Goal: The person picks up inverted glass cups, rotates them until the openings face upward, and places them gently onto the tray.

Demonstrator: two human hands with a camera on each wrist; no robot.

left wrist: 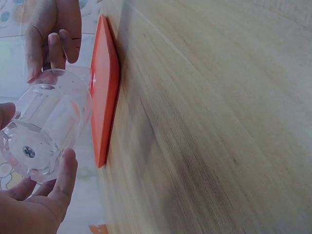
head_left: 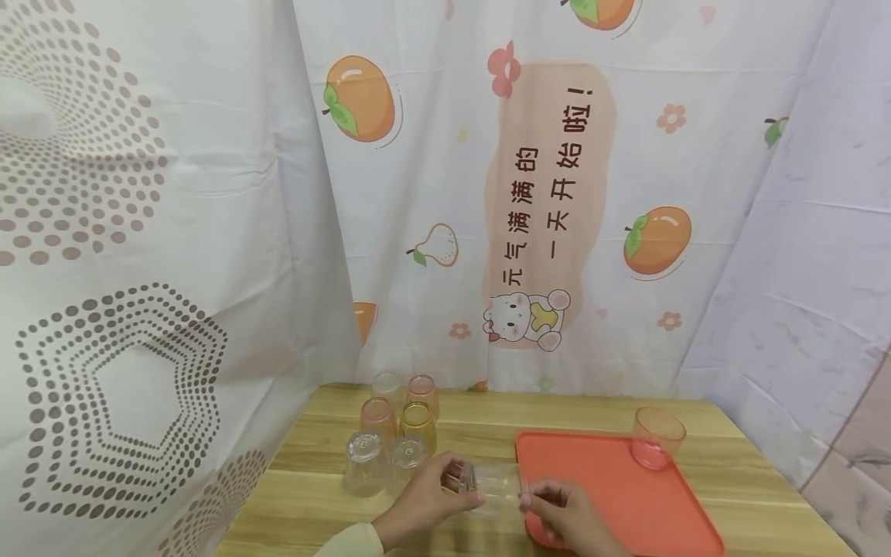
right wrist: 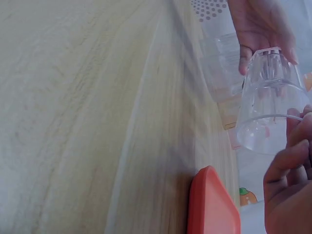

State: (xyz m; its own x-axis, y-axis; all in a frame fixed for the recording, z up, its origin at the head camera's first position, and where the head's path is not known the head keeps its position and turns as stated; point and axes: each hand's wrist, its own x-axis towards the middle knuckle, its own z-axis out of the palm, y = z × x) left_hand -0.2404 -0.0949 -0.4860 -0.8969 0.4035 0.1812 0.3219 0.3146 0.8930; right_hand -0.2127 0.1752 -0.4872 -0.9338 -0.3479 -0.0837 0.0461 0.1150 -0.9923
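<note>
A clear plastic cup [head_left: 497, 489] is held sideways above the table, its base to the left and its mouth to the right. My left hand [head_left: 435, 495] grips the cup around its base, thumb on one side and fingers on the other. At the mouth, my right hand [head_left: 567, 514] pinches the rim between thumb and curled fingers. The right wrist view shows the cup [right wrist: 273, 100] between both hands, its wide rim by the right fingers [right wrist: 287, 156]. In the left wrist view, the round base faces the camera.
Left of the hands stand several upside-down cups: clear ones [head_left: 365, 464], pink ones [head_left: 378, 420] and a yellow one [head_left: 418, 422]. A red tray [head_left: 612, 495] lies on the wooden table [head_left: 292, 503] at right, with an upright pink cup [head_left: 657, 439] at its far right corner. Printed curtains [head_left: 431, 170] hang behind.
</note>
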